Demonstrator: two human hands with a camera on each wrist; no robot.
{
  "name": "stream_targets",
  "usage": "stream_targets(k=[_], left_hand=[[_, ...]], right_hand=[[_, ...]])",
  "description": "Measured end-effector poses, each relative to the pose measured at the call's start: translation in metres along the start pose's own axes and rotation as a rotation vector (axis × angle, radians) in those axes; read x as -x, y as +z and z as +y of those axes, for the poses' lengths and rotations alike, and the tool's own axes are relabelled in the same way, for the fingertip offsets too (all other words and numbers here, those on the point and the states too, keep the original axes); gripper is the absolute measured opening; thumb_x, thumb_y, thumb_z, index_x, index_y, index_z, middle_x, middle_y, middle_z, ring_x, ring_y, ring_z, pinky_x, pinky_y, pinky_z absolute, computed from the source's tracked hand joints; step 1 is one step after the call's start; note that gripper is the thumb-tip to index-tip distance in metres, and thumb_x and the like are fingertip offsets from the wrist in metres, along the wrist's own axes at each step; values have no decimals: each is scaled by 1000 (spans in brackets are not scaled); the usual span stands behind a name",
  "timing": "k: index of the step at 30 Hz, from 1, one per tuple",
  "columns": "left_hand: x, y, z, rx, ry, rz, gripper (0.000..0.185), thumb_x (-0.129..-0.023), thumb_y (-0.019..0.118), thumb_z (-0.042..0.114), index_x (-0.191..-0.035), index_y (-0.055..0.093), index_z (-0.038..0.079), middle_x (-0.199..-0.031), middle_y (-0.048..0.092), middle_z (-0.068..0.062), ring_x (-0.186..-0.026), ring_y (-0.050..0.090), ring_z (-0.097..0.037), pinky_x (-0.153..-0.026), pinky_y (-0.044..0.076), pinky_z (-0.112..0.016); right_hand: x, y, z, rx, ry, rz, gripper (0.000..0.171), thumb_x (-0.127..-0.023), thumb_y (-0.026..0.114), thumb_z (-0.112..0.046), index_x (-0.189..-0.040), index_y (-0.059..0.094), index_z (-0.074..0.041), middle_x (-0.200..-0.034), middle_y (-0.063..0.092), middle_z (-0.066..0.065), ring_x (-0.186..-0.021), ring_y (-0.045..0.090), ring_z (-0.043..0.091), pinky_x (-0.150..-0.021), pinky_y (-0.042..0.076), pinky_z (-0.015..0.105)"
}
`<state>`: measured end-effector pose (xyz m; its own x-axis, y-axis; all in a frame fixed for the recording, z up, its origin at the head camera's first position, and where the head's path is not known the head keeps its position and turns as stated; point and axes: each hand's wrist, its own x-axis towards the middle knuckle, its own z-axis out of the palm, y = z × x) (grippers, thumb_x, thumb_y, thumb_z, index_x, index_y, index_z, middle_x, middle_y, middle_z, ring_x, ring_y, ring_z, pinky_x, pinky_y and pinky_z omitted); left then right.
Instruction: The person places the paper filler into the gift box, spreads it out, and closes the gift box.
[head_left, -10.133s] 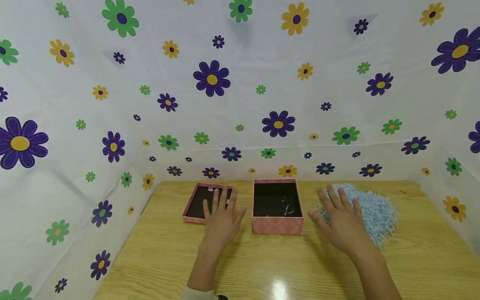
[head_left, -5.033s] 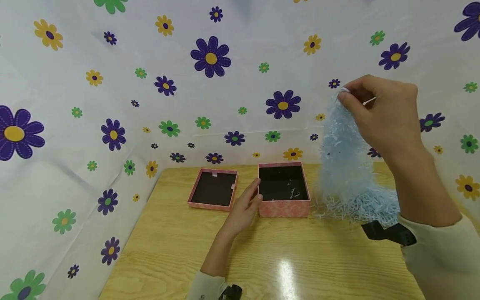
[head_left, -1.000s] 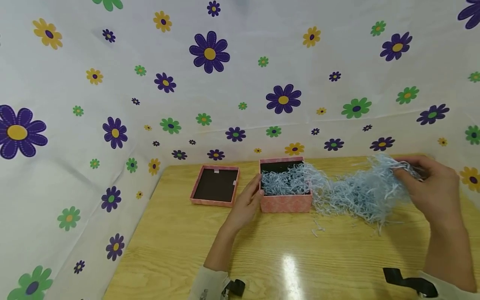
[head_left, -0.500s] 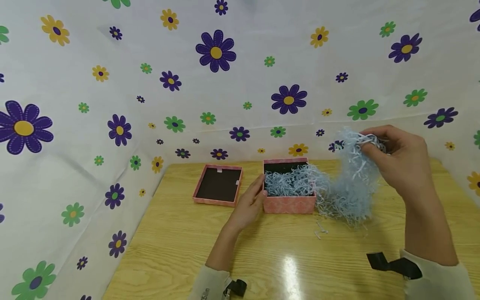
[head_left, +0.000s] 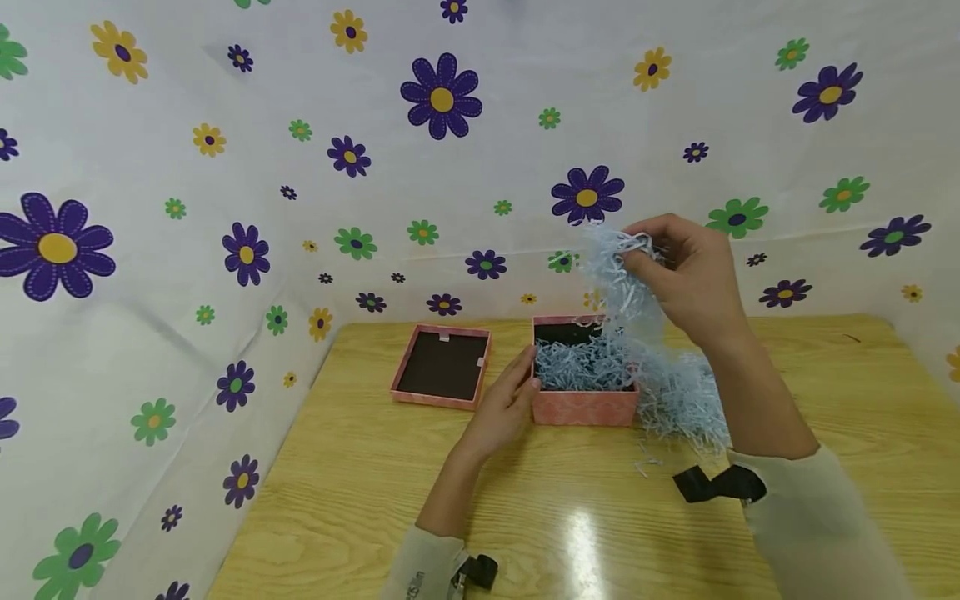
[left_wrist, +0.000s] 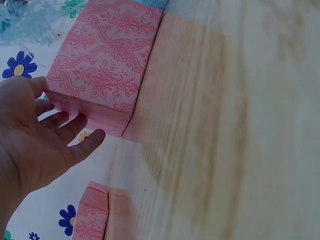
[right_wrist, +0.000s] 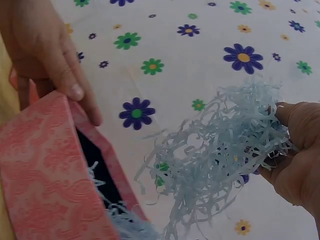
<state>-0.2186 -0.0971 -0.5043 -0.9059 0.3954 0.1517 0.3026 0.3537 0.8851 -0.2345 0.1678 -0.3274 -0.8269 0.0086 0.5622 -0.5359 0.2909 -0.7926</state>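
Right now: I stand at a wooden table [head_left: 450,500] hung about with flowered cloth [head_left: 225,167], both hands at a pink patterned box [head_left: 585,407].
Right hand: my right hand [head_left: 693,279] is raised above the box, fingers [right_wrist: 287,112] curled round a tuft of pale blue shredded paper [head_left: 626,279] whose strands trail down toward the opening.
Left hand: my left hand [head_left: 506,408] rests against the box's left wall, fingers [left_wrist: 75,127] straight and relaxed, touching the side and not clasping it.
Box: it sits on the table near the middle, open, its dark inside already partly covered with shreds.
Loose paper: more of it lies heaped on the table just beside the box's right wall [head_left: 682,400], with a few stray strands in front.
Lid: the matching pink lid [head_left: 442,379] lies upturned to the left, apart from the box.
Risk, as I judge it: the tuft is light and tangled, so strands hanging outside the rim could fall on the table or drag shreds back out as I let go.
Second risk: my flat left hand steadies one wall only, so a push from the right could slide the box.
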Motion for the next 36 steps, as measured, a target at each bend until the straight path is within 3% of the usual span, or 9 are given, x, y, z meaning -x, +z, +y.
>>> stream_targets(k=[7, 15, 19, 23, 28, 29, 30, 32, 36], left_hand=[[-6, 11, -1, 11, 0, -14, 60, -116, 46, 28, -170, 24, 16, -176, 22, -2, -161, 22, -19, -128, 27, -45], [0, 19, -6, 33, -6, -22, 58, -116, 45, 28, -170, 24, 22, -176, 22, -3, -161, 21, -20, -127, 27, -49], [-4, 21, -2, 36, -3, -26, 59, -115, 46, 31, -170, 25, 21, -175, 23, 3, -161, 20, -19, -128, 25, -48], [-8, 24, 0, 36, 3, -30, 60, -115, 46, 32, -170, 25, 21, -175, 23, 5, -161, 20, -18, -129, 23, -48], [0, 17, -2, 10, -28, 2, 59, -115, 45, 33, -170, 24, 24, -175, 23, 4, -161, 21, -20, -127, 26, -52], [3, 14, -2, 8, -39, 16, 59, -115, 46, 31, -170, 24, 24, -175, 23, 4, -161, 21, -21, -126, 26, -52], [6, 11, -3, 7, -46, 27, 59, -115, 46, 30, -170, 25, 24, -175, 23, 4, -161, 22, -22, -126, 27, -53], [9, 6, -2, 17, -43, 32, 60, -115, 47, 28, -170, 24, 22, -175, 22, 4, -161, 21, -23, -125, 29, -53], [6, 5, -4, 26, -8, 20, 60, -115, 46, 29, -170, 24, 20, -175, 21, 3, -161, 21, -25, -124, 29, -52]], right_hand=[[30, 30, 55, 169, 82, -87, 20, -99, 73, -3, -119, 74, -2, -104, 76, 15, -89, 69, 14, -73, 51, 17], [69, 41, 81, 277, 212, -237, 29, -98, 77, -12, -125, 70, -5, -124, 73, 16, -119, 68, 38, -102, 55, 56], [76, 17, 73, 293, 236, -284, 39, -99, 77, -14, -135, 65, -3, -134, 68, 20, -127, 62, 42, -108, 50, 61], [83, -26, 68, 325, 224, -216, 41, -100, 76, -16, -137, 64, -3, -138, 65, 22, -129, 60, 48, -106, 50, 63], [93, -81, 85, 424, 221, -172, 43, -101, 75, -21, -139, 64, -5, -137, 64, 24, -125, 61, 50, -96, 54, 17], [94, -89, 91, 443, 236, -180, 44, -102, 75, -24, -140, 63, -5, -137, 64, 24, -125, 60, 50, -94, 53, 16], [96, -97, 97, 457, 250, -190, 45, -102, 74, -26, -140, 63, -5, -137, 63, 25, -126, 59, 50, -95, 53, 18], [100, -112, 108, 454, 289, -232, 49, -103, 72, -29, -143, 60, -3, -141, 60, 27, -129, 55, 52, -105, 55, 41], [109, -132, 130, 408, 355, -334, 55, -105, 70, -27, -150, 52, 0, -152, 49, 32, -137, 43, 59, -104, 39, 77]])
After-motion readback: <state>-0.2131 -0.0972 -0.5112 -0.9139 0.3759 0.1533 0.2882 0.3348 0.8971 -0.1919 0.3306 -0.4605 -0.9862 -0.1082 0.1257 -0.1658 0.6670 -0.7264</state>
